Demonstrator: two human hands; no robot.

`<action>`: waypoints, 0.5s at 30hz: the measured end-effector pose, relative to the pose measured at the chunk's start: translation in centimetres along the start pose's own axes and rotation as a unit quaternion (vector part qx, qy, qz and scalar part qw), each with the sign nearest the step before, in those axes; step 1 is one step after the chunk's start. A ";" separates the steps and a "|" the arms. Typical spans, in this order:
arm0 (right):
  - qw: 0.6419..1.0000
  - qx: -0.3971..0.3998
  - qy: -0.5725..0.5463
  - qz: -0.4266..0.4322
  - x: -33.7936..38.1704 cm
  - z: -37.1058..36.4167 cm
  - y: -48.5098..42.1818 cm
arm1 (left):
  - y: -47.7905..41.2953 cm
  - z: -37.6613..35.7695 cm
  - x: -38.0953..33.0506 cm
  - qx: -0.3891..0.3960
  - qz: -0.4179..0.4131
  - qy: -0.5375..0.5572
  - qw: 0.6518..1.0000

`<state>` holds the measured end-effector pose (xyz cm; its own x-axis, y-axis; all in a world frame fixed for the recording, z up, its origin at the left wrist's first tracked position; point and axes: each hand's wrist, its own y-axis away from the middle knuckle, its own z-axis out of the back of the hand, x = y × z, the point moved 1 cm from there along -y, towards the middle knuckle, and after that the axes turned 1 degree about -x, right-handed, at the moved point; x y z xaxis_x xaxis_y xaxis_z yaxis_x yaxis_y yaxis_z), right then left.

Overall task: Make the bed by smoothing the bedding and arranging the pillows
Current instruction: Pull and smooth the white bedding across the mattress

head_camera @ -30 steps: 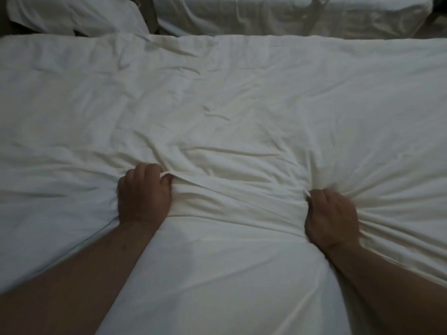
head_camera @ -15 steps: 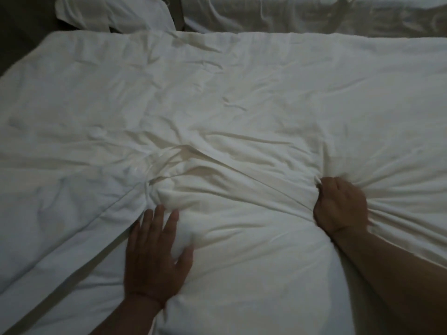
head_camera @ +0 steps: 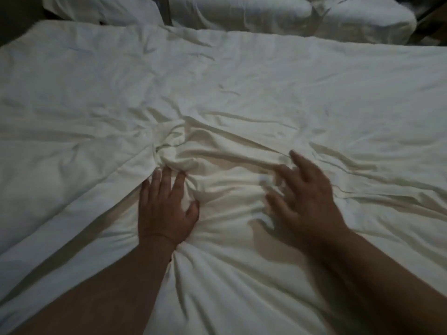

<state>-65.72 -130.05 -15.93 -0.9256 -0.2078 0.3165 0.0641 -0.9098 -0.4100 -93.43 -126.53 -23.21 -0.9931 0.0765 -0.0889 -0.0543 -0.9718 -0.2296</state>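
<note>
A white duvet covers the bed, creased and bunched into a knot of folds in the middle near me. My left hand lies flat on the duvet just below that knot, fingers spread and pressing into the fabric. My right hand is to the right of it, fingers apart and a little blurred, resting on or just above the wrinkled cloth and holding nothing. Two white pillows lie at the head of the bed: a smaller one at the far left and a long one across the back right.
A dark gap separates the two pillows. Dark floor or shadow shows at the far left corner and far right corner. The duvet's left part lies as a flatter flap.
My left hand let go of the duvet and went flat. My right hand has since released its fistful too and opened, shifting left and toward me. The bunch of folds moved to the middle.
</note>
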 end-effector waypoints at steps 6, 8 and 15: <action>0.972 0.163 0.170 -0.013 4.6 -3.1 4.8 | 1.2 2.9 -0.2 0.028 -0.001 0.052 0.998; 0.957 0.215 0.187 -0.049 4.8 -3.1 4.1 | 2.4 4.7 0.1 0.068 -0.011 0.089 0.994; 0.978 0.168 0.026 -0.124 17.6 -1.9 1.4 | 13.4 14.7 10.1 0.083 -0.050 0.194 0.976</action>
<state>-82.61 -134.29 -12.51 -0.9451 0.0451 0.3238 -0.0540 -0.9984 -0.0184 -105.75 -142.03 -12.93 -0.8697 0.2211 -0.4412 -0.1974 -0.9753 -0.0996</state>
